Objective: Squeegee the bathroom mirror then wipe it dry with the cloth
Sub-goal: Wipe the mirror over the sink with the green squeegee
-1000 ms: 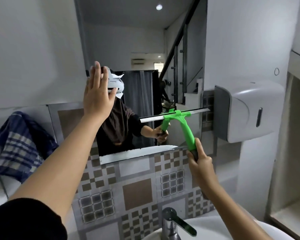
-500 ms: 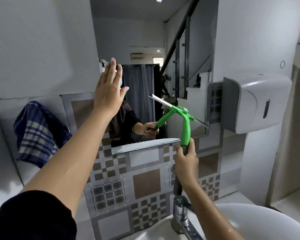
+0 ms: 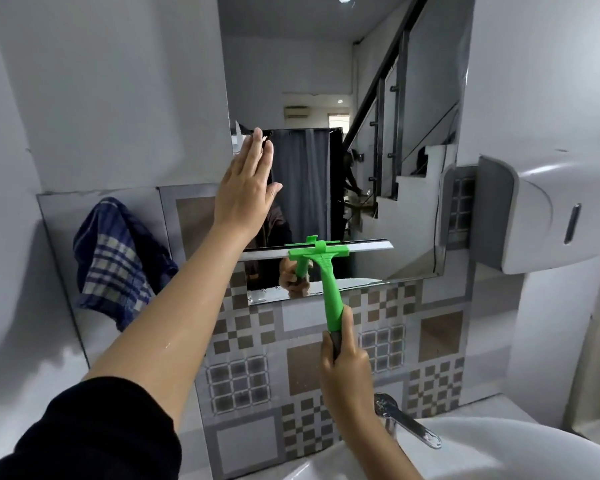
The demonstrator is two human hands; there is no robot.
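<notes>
Behind left hand (image 3: 245, 199), mirror (image 3: 378, 98) reflection hidden.

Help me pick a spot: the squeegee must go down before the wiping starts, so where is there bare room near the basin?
The white basin rim, right of the chrome tap, looks bare. The white ledge below the blue checked cloth also looks free. The middle is crowded: the right hand holds the green squeegee there.

My left hand (image 3: 246, 192) hides part of the mirror (image 3: 413, 81) near its left edge; mirror top and basin (image 3: 499, 455) btm are cut off.
</notes>
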